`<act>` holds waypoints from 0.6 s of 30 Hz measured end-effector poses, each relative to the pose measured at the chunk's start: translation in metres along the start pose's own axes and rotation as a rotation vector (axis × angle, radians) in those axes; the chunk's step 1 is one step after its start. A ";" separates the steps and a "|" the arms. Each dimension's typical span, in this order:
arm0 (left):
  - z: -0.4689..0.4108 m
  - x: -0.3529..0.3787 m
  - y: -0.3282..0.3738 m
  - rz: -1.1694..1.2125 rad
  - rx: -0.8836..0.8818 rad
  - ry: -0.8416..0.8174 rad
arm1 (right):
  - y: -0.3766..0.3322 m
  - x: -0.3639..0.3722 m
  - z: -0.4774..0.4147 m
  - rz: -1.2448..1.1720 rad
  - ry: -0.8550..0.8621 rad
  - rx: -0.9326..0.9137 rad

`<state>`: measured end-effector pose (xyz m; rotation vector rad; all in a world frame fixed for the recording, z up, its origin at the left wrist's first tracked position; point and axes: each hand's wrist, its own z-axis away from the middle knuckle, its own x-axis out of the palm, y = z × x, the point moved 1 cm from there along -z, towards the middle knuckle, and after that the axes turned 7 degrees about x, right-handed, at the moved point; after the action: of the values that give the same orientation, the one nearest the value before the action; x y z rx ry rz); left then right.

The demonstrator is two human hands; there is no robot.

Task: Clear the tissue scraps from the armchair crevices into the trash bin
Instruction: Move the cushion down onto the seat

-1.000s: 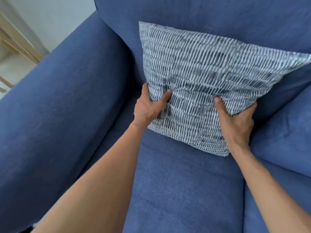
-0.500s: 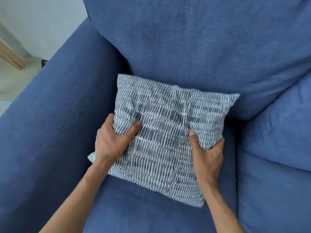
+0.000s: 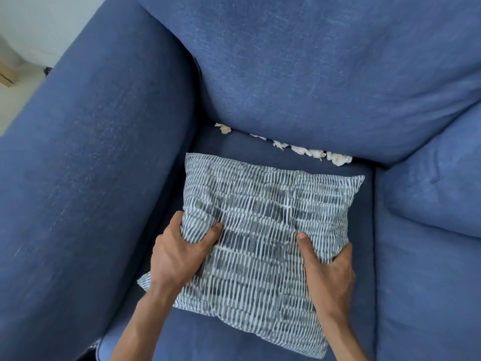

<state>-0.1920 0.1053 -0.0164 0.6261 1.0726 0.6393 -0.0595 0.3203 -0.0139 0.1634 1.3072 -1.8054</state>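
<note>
I have both hands on the striped throw pillow (image 3: 263,230), which lies flat on the seat cushion (image 3: 208,337) of the blue armchair (image 3: 91,178). My left hand (image 3: 179,252) is closed on the pillow's left edge, thumb pressed into the top face and the fingers curled under where I cannot see them, so the fabric bunches up between them. My right hand (image 3: 328,269) grips the pillow's right edge the same way: thumb lying along the top, fingers wrapped around the side, cloth puckered in the grasp. Both forearms reach in from the near side of the pillow.

Beyond the pillow's far edge, a strip of bare seat cushion shows, and past that lie the tissue scraps (image 3: 338,158). They are white, crumpled bits strung along the crevice where the seat cushion meets the back cushion (image 3: 312,74). One scrap sits off toward the pillow's far left corner, near the left armrest (image 3: 104,126); a thin sliver and several larger clumps run on from there toward the pillow's far right corner, the biggest clump at that end. None of them touches the pillow. The right armrest (image 3: 429,191) rises just beside the pillow's right edge. To the far left of the pillow, past the left armrest, a patch of pale floor (image 3: 15,100) shows.
</note>
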 end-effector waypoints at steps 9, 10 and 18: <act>0.010 0.001 -0.011 -0.050 -0.060 -0.067 | 0.006 -0.010 0.017 -0.018 -0.029 0.100; 0.013 0.002 -0.011 -0.049 -0.067 -0.068 | 0.009 -0.011 0.018 -0.009 -0.034 0.111; 0.035 0.013 -0.007 -0.066 -0.106 -0.090 | 0.025 -0.022 0.015 0.050 -0.018 0.152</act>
<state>-0.1540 0.1048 -0.0174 0.5212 0.9658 0.6012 -0.0235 0.3186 -0.0125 0.2597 1.1431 -1.8598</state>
